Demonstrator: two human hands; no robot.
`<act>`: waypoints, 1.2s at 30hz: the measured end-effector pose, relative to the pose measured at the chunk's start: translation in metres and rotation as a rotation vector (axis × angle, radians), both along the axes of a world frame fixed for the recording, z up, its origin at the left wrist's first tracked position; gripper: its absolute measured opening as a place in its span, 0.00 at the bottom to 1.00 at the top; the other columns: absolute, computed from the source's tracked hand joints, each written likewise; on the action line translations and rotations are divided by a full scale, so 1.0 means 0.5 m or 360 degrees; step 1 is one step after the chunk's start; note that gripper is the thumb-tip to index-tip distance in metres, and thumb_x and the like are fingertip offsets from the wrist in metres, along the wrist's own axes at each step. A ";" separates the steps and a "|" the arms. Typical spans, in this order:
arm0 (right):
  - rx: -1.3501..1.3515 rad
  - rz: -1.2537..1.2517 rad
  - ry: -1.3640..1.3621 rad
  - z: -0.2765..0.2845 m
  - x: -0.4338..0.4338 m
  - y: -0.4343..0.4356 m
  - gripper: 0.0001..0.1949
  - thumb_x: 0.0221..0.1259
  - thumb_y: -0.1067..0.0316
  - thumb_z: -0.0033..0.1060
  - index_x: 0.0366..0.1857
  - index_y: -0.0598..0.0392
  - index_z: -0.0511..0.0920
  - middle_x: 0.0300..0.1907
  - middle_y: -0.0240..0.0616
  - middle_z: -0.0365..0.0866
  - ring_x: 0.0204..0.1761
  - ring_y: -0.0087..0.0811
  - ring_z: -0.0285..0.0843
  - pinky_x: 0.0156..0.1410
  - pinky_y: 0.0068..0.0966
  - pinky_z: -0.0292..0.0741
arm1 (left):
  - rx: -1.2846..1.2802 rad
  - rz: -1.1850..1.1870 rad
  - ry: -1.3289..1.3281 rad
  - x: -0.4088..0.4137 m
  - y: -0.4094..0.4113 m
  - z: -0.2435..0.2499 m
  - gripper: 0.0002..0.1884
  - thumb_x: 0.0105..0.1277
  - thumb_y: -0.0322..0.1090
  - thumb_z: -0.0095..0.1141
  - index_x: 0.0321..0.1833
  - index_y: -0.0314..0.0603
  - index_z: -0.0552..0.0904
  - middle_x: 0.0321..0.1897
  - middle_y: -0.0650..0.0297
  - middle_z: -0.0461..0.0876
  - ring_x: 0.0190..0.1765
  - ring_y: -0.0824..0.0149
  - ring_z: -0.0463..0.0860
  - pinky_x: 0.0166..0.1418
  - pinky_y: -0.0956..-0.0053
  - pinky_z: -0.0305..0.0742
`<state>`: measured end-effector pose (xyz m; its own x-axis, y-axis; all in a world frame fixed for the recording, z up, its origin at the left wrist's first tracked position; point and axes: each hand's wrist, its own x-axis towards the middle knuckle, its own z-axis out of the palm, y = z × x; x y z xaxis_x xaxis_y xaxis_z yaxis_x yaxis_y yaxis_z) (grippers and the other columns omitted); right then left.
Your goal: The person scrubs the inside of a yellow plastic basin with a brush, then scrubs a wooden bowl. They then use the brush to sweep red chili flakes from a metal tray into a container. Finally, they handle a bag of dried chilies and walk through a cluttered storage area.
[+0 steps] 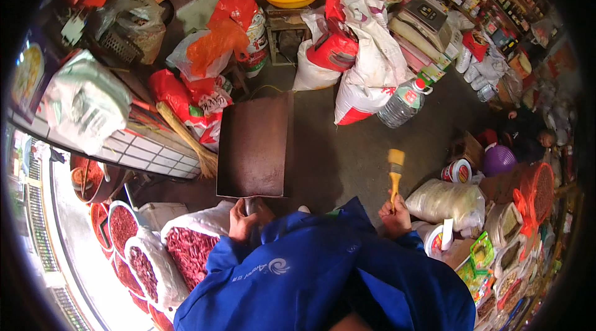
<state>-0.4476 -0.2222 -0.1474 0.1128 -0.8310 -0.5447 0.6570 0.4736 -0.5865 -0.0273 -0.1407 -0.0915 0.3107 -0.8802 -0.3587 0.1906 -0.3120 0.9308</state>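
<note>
My left hand (243,221) is wrapped around the short handle (251,205) of a large rectangular metal scoop (253,147). Its broad brown pan extends away from me, with a raised rim at the handle end, and nothing lies in it. On the other side, my right hand (395,220) grips the wooden handle of a flat bristle brush (395,170). The bristles point up and away from me, apart from the scoop. Bare dark floor (321,154) shows between the two tools.
An open sack of dried red chilies (193,249) stands beside my left arm. A straw broom (191,144) leans near the scoop. Ahead are white sacks (368,65) and a large water bottle (400,103). A plastic-wrapped sack (449,203) lies right of the brush; a person (524,130) is beyond.
</note>
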 end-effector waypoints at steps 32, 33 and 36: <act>-0.1433 0.0962 0.0954 0.176 0.723 -1.394 0.09 0.67 0.65 0.53 0.46 0.54 0.73 0.30 0.26 0.69 0.31 0.15 0.63 0.34 0.15 0.62 | -0.0133 0.0893 -0.0193 0.412 -0.808 -0.117 0.21 0.43 0.23 0.56 0.45 0.33 0.76 0.34 0.64 0.79 0.34 0.71 0.76 0.35 0.76 0.72; -0.1731 0.0886 0.1170 0.210 0.748 -1.435 0.10 0.66 0.67 0.55 0.47 0.55 0.73 0.32 0.26 0.70 0.33 0.15 0.64 0.37 0.15 0.63 | -0.0188 0.0893 -0.0212 0.435 -0.825 -0.121 0.20 0.43 0.23 0.56 0.44 0.33 0.76 0.33 0.65 0.79 0.33 0.71 0.76 0.35 0.76 0.72; -0.2174 0.0819 0.1406 0.345 0.841 -1.533 0.15 0.64 0.74 0.55 0.53 0.59 0.70 0.44 0.30 0.72 0.50 0.22 0.68 0.58 0.19 0.64 | 0.0047 0.0898 -0.0255 0.489 -0.851 -0.110 0.17 0.43 0.23 0.56 0.41 0.35 0.76 0.30 0.66 0.78 0.31 0.72 0.75 0.33 0.77 0.72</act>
